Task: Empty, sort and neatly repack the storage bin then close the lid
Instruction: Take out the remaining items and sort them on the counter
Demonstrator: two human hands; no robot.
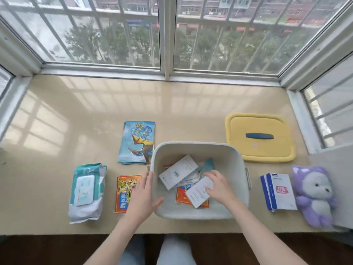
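Observation:
A pale grey storage bin (225, 155) stands open in the middle of the sill. Inside lie a white packet (177, 172), a second white packet (197, 193), a teal packet (207, 165) and an orange packet (181, 197). My right hand (219, 185) reaches into the bin and its fingers rest on the second white packet. My left hand (142, 197) lies flat against the bin's left wall, thumb over the rim. The yellow lid (259, 137) with a blue handle lies behind the bin to the right.
Left of the bin are a wet-wipes pack (87, 192), an orange-red packet (124, 192) and a stack of blue dragon packets (137, 142). Right of it are blue-and-white boxes (278, 191) and a purple plush toy (315, 195). Windows bound the sill (114, 104) on three sides.

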